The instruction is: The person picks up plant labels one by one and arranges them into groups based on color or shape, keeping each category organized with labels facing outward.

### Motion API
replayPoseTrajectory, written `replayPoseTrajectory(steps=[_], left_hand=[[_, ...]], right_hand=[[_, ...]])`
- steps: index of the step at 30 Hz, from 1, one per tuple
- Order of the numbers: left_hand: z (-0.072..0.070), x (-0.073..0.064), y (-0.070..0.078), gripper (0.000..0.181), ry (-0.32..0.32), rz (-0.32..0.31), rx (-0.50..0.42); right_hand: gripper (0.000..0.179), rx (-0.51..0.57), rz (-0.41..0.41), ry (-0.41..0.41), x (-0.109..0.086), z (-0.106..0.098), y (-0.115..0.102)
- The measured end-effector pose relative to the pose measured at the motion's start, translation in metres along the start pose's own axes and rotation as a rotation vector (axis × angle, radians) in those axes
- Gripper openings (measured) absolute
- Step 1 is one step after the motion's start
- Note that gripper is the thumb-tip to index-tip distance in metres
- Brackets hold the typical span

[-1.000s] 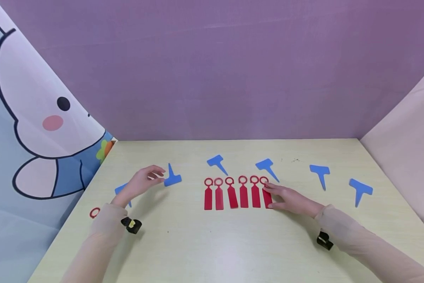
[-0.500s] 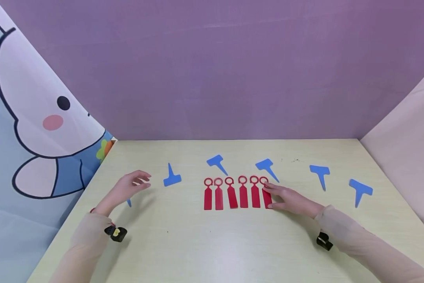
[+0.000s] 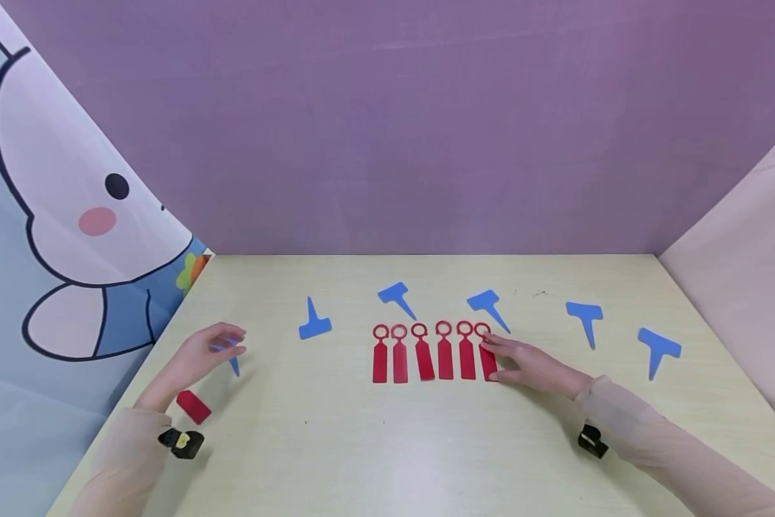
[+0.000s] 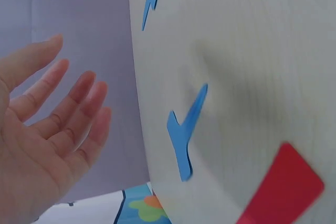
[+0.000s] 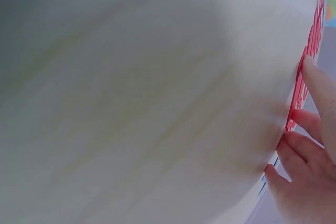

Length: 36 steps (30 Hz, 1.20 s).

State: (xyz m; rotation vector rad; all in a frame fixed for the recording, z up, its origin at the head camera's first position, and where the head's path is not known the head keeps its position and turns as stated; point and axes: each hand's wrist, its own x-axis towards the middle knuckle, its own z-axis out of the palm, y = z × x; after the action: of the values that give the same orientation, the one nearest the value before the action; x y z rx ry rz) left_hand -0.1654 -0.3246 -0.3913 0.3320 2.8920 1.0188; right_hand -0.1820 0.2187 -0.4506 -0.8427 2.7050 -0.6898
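Note:
My left hand (image 3: 196, 357) hovers over the left of the table, fingers loosely bent and nothing between them. Below it, partly hidden, lies a blue T-shaped plant label (image 4: 181, 140). A red tag (image 3: 194, 407) shows beside the left wrist, its ring end covered by the arm. At the middle, several red tags (image 3: 444, 359) with ring tops stand side by side in a row. My right hand (image 3: 534, 368) rests at the right end of that row, thumb and fingertips touching the last red tag (image 3: 488, 365).
Further blue plant labels lie behind the row and to both sides: one label (image 3: 314, 327) left, one label (image 3: 396, 295) behind, another label (image 3: 584, 316) right, and a label (image 3: 659, 346) at the far right. A purple cloth wall (image 3: 426, 143) rises behind the table (image 3: 387, 452).
My left hand has moved left and toward me, away from the upside-down blue label. The red tag at the left now shows its lower end. The right hand has stayed put.

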Motion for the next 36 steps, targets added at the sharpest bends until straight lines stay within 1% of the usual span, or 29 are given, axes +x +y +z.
replayPoseTrajectory(steps=[3, 6, 12, 18, 19, 23, 30, 36], left_hand=[[-0.003, -0.006, -0.006, 0.033, 0.016, 0.002, 0.009], [-0.007, -0.013, -0.009, 0.033, 0.026, -0.012, 0.025], [-0.013, -0.024, -0.014, 0.038, 0.034, -0.079, 0.043], [-0.016, -0.031, -0.030, 0.041, 0.039, -0.126, 0.055], [-0.017, -0.031, -0.033, 0.041, 0.050, -0.139, 0.065], [-0.019, -0.035, -0.045, 0.042, 0.042, -0.175, 0.076], [-0.023, -0.041, -0.061, 0.053, -0.023, -0.264, 0.053], [-0.025, -0.044, -0.072, 0.053, -0.014, -0.279, 0.056]], right_hand=[[0.064, 0.007, 0.006, -0.006, 0.000, 0.001, 0.000], [0.064, 0.002, -0.001, -0.010, 0.000, 0.001, 0.000], [0.063, 0.004, -0.003, -0.009, 0.000, 0.001, -0.001], [0.064, 0.000, 0.002, -0.006, 0.000, 0.001, 0.000], [0.064, 0.001, 0.003, -0.006, 0.001, 0.001, 0.000], [0.064, 0.001, 0.002, -0.005, 0.001, 0.001, 0.000], [0.064, 0.006, 0.007, -0.006, 0.000, 0.001, 0.000], [0.064, -0.001, 0.009, -0.006, 0.000, 0.001, 0.000]])
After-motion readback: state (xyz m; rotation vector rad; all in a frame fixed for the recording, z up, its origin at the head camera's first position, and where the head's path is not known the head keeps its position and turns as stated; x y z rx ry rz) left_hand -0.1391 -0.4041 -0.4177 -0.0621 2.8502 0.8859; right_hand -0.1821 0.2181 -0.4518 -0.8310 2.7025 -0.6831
